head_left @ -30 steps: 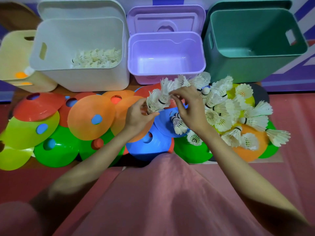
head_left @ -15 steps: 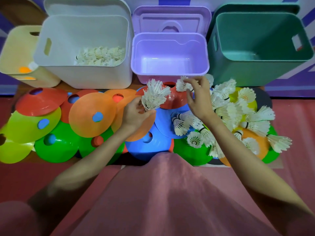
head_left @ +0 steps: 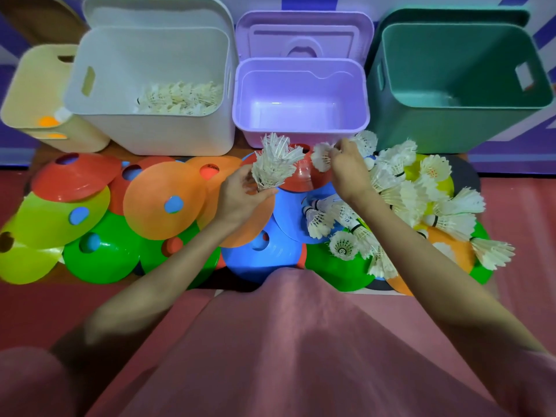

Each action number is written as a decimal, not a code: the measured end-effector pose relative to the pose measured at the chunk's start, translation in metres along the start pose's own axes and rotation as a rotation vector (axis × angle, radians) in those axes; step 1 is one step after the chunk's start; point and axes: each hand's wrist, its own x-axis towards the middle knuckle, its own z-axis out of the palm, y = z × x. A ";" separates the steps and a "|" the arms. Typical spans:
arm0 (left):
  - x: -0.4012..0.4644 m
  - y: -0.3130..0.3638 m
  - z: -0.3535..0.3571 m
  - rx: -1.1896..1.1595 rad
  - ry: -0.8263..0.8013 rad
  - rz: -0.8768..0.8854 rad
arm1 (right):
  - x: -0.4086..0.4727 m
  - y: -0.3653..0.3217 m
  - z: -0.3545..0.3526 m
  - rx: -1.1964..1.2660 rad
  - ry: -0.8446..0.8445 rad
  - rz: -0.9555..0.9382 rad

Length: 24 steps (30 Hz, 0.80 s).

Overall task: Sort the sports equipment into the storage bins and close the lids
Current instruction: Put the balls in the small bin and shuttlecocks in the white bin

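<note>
My left hand (head_left: 240, 194) grips a nested stack of white shuttlecocks (head_left: 275, 164), feathers pointing up. My right hand (head_left: 349, 167) pinches a single shuttlecock (head_left: 321, 156) just in front of the purple bin (head_left: 301, 127). A pile of loose shuttlecocks (head_left: 421, 200) lies to the right over coloured disc cones. The white bin (head_left: 150, 124) at the back holds several shuttlecocks (head_left: 180, 97). The purple bin and the green bin (head_left: 451, 121) stand open and look empty.
Flat disc cones in red, orange (head_left: 162, 200), yellow, green (head_left: 99, 257) and blue (head_left: 261, 254) cover the mat on the left and centre. A cream bin (head_left: 33, 85) at the far left holds orange balls. Lids lean behind the bins. My pink garment fills the foreground.
My right hand left the stack, reached out to the far pile near the purple bin and picked up a single shuttlecock. My left hand has kept the stack roughly in place.
</note>
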 end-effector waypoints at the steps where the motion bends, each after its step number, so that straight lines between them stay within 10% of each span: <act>1: 0.000 -0.001 -0.002 0.008 0.001 0.003 | -0.001 0.001 0.000 0.018 0.035 0.004; 12: 0.017 0.002 -0.052 0.147 0.086 0.088 | -0.023 -0.060 -0.055 0.845 0.704 0.081; 24: 0.063 0.012 -0.124 0.187 0.021 0.186 | 0.033 -0.153 -0.062 0.956 0.532 0.013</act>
